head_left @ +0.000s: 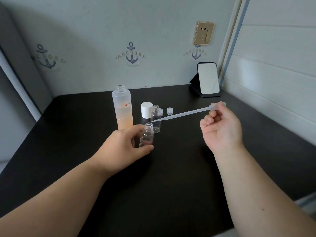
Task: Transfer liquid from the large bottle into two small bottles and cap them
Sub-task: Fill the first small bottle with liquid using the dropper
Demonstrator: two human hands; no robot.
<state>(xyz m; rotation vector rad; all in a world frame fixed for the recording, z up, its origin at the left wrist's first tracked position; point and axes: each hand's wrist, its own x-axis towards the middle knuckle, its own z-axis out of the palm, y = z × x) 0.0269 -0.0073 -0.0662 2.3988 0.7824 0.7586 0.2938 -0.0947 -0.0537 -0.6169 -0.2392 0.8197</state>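
The large frosted bottle (122,109) stands uncapped at the back of the black table (85,120), about half full of peach liquid. Its white cap (146,110) stands to the right. My left hand (123,146) grips a small clear bottle (147,136), open-topped and tilted slightly, with a little liquid at its bottom. A second small clear bottle (155,118) stands just behind it, open. My right hand (221,129) pinches the bulb of a plastic pipette (184,113); its tip points left, just above the held bottle's mouth. Two small clear caps (170,111) lie behind.
A small standing mirror (208,79) sits at the back right corner of the table. Walls close in behind and on the right. A wall socket (203,33) is above the mirror. The table's left and front edges drop off.
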